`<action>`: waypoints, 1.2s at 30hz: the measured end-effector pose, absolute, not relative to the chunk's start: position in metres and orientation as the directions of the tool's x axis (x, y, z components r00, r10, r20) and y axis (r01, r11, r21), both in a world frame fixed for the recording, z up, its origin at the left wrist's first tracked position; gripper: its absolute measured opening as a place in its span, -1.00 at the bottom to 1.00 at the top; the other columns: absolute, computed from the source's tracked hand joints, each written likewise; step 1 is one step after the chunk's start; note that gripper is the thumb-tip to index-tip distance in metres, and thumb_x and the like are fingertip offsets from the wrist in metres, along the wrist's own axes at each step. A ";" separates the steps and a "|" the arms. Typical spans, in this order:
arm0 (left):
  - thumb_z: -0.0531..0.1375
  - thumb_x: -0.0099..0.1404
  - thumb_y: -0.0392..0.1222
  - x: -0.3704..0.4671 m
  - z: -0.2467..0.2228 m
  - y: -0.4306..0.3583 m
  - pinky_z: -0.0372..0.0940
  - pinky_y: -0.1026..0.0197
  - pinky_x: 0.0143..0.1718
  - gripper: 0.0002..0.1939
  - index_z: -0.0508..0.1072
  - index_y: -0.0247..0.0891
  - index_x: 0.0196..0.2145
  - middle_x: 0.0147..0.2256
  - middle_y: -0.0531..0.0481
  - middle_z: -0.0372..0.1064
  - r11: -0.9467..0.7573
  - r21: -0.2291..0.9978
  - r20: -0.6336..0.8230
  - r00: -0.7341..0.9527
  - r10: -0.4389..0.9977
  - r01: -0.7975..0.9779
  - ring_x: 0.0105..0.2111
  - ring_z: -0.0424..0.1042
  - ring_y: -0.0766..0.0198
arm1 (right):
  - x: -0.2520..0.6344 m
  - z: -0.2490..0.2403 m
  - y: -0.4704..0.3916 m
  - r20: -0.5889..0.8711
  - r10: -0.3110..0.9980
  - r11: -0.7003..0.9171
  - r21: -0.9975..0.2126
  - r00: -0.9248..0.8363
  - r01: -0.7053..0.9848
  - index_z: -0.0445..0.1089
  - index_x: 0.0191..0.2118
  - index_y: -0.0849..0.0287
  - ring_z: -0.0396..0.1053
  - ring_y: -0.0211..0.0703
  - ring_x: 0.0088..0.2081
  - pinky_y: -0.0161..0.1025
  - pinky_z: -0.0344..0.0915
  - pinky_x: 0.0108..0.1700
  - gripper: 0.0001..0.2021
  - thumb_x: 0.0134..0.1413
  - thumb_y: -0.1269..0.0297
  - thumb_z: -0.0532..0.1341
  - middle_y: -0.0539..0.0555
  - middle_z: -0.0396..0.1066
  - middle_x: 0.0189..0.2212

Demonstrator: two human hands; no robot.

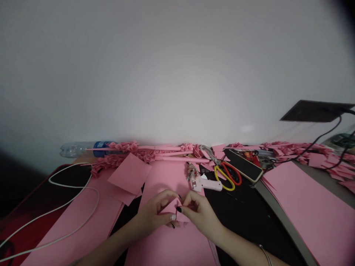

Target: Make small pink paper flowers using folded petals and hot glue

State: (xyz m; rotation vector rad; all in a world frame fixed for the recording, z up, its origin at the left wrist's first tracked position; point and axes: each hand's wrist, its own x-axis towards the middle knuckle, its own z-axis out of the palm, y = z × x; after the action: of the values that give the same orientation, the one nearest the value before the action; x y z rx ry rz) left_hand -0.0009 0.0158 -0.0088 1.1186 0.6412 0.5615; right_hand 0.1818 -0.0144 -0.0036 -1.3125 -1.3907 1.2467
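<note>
Between my two hands is a small piece of folded pink paper [169, 207], held above a long pink sheet [166, 244]. My left hand [158, 208] pinches its left side, thumb in front and the other fingers partly hidden behind. On its right side, my right hand [198, 212] grips the paper with thumb and forefinger near the fold. Just beyond my hands lies a pale pink glue gun [206, 184]. Scissors with red and yellow handles [226, 176] rest to its right. Square pink paper pieces [130, 173] lie beyond my left hand.
Pink paper flowers on stems [122, 157] line the wall beside a plastic bottle [79, 149]. A phone [244, 164] lies right of the scissors. A stack of pink sheets [313, 210] covers the right side. A white cable [95, 207] loops across the left.
</note>
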 end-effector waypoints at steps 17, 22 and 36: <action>0.33 0.12 -0.24 0.007 -0.009 0.010 0.47 0.11 -0.31 -0.69 0.35 -0.17 -0.19 -0.19 0.04 0.41 0.397 0.905 -0.213 0.643 0.735 -0.154 -0.39 0.56 0.21 | 0.177 -0.007 -0.014 0.003 0.999 0.014 -0.977 -0.053 0.211 0.15 -0.56 0.11 0.06 -0.27 -0.57 -0.30 0.00 -0.50 -0.69 0.06 0.17 0.25 -0.10 0.11 -0.62; 0.35 0.14 -0.03 0.006 -0.015 0.011 0.48 -0.03 -0.23 -0.61 0.38 -0.17 -0.12 -0.18 -0.01 0.39 0.428 0.885 -0.234 0.621 0.748 -0.182 -0.28 0.50 0.17 | 0.177 -0.008 -0.013 0.002 0.999 0.009 -0.980 -0.037 0.199 0.16 -0.54 0.11 0.08 -0.27 -0.56 -0.31 0.02 -0.49 -0.72 0.06 0.19 0.24 -0.09 0.13 -0.62; 0.42 0.02 -0.08 0.009 -0.016 0.008 0.50 -0.01 -0.27 -0.56 0.38 -0.18 -0.18 -0.24 0.03 0.41 0.433 0.888 -0.277 0.570 0.774 -0.156 -0.38 0.49 0.22 | 0.176 -0.009 -0.014 -0.001 1.000 0.004 -0.984 -0.027 0.178 0.14 -0.53 0.11 0.07 -0.28 -0.54 -0.31 0.02 -0.48 -0.71 0.05 0.15 0.22 -0.12 0.11 -0.61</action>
State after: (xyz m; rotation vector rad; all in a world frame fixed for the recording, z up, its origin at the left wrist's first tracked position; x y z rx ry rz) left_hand 0.0092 0.0080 -0.0162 0.9515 0.7629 0.6552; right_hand 0.1758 -0.0138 -0.0092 -1.3257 -1.3610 1.1383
